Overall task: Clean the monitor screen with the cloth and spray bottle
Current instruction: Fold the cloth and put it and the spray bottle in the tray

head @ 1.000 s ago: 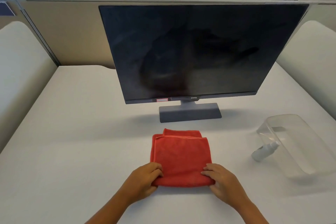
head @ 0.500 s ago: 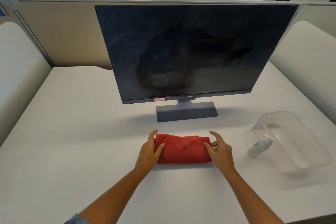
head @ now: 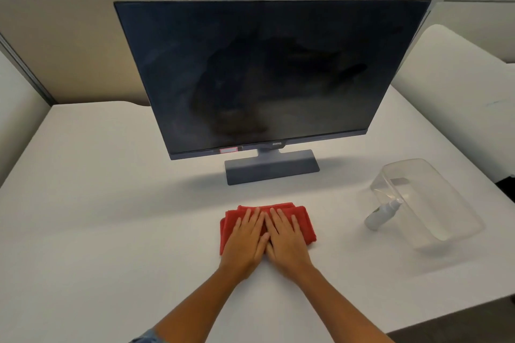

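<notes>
A folded red cloth (head: 303,221) lies on the white desk in front of the monitor's stand. My left hand (head: 246,239) and my right hand (head: 284,238) rest flat on top of it, side by side, fingers spread and pointing at the monitor. The dark monitor screen (head: 264,72) stands behind, switched off and showing smears. A small white spray bottle (head: 380,214) lies to the right, its nozzle end inside a clear plastic bin (head: 440,203).
The monitor's grey base (head: 271,166) sits just beyond the cloth. The white desk (head: 111,203) is bounded by beige partitions at the back and padded white side walls. The desk's front right edge drops off near the bin.
The cloth went from a larger square to a narrow folded strip. My hands moved from its near corners, to its ends, to lying flat on top. The camera shifted slightly.
</notes>
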The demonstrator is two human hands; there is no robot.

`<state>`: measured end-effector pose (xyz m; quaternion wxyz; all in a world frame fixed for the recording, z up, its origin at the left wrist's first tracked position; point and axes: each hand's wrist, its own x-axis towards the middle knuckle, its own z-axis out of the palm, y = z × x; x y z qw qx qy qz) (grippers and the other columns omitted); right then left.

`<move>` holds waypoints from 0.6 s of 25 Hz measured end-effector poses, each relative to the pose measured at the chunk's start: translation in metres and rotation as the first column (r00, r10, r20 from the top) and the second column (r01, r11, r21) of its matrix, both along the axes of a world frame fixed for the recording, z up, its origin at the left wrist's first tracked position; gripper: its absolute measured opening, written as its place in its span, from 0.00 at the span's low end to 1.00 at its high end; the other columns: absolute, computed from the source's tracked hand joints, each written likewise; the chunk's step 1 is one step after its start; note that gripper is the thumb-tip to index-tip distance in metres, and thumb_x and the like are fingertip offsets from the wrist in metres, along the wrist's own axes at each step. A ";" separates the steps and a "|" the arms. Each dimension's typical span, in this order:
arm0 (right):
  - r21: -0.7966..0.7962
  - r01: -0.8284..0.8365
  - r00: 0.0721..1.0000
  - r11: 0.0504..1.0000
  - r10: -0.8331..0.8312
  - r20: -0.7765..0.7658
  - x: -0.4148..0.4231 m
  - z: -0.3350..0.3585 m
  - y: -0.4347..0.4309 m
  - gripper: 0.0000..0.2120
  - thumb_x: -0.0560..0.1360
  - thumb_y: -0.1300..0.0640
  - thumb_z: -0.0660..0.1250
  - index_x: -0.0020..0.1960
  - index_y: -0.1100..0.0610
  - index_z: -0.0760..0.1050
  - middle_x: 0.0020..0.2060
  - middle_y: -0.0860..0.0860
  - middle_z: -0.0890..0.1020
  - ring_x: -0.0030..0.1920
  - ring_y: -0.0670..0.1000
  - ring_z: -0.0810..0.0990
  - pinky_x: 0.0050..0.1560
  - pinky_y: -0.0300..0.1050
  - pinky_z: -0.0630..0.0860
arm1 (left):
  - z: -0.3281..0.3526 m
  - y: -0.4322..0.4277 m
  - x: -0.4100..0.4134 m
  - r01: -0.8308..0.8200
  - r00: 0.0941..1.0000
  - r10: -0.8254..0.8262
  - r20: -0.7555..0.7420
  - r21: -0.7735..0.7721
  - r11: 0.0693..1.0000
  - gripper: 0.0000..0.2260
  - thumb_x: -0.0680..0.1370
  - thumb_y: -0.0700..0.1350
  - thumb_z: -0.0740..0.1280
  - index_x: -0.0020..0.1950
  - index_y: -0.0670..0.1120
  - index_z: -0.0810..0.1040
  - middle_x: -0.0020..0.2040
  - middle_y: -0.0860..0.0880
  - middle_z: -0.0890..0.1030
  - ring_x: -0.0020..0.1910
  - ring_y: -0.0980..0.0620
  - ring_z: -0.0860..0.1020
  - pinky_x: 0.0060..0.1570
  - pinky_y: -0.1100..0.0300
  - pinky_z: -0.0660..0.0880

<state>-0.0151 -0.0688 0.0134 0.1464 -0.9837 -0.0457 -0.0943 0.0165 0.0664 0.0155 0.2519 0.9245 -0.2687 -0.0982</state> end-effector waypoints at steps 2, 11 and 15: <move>-0.056 0.005 0.999 0.998 -0.008 -0.054 -0.005 -0.006 -0.010 0.25 0.78 0.46 0.58 0.71 0.56 0.66 0.69 0.56 0.71 0.70 0.57 0.68 0.69 0.62 0.57 | -0.012 0.013 0.002 0.047 0.998 -0.051 0.041 0.099 0.994 0.27 0.77 0.61 0.39 0.73 0.51 0.39 0.75 0.54 0.41 0.76 0.53 0.41 0.73 0.56 0.36; 0.045 0.495 0.816 0.868 -0.447 -0.366 -0.008 0.017 -0.053 0.40 0.72 0.36 0.63 0.75 0.58 0.56 0.63 0.59 0.72 0.61 0.60 0.71 0.59 0.52 0.71 | -0.018 0.023 0.001 0.090 0.978 -0.113 0.174 0.139 0.986 0.35 0.75 0.67 0.48 0.75 0.49 0.47 0.77 0.50 0.48 0.76 0.50 0.44 0.74 0.53 0.37; 0.413 0.669 0.717 0.618 -0.389 -0.579 0.011 0.029 -0.047 0.32 0.67 0.46 0.74 0.65 0.59 0.69 0.57 0.56 0.76 0.56 0.57 0.77 0.57 0.52 0.76 | -0.013 0.021 0.000 0.074 0.983 -0.096 0.159 0.140 0.987 0.34 0.76 0.66 0.50 0.75 0.49 0.46 0.77 0.49 0.48 0.76 0.51 0.43 0.75 0.53 0.40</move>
